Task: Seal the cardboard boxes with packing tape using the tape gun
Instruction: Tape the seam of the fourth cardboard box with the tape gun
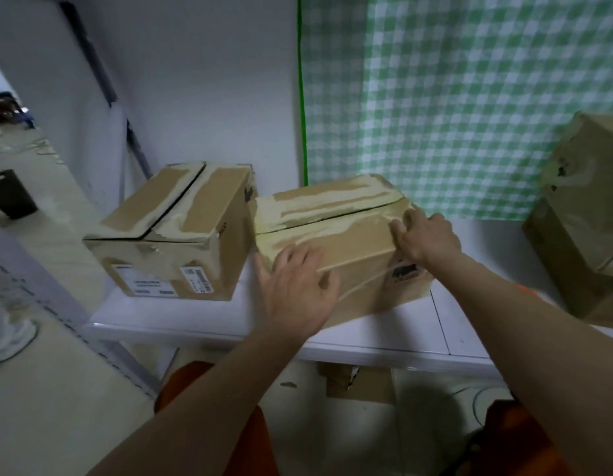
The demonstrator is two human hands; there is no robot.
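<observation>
White table [384, 341] runs wall to wall, plain wall left, green checked curtain [469, 97] right. Left box [174, 235] sits unsealed; middle box [339, 242] just beside it, left hand [298, 283] flat on its front edge, right hand [425, 238] pressing its right end. Third box [583, 218] far right; no tape gun seen.

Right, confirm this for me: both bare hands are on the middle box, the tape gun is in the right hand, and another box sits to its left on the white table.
One thing is wrong: the right hand holds no tape gun; none shows in the head view. It rests bare on the middle box, as does the left hand. The other box does sit left of it on the white table.
</observation>
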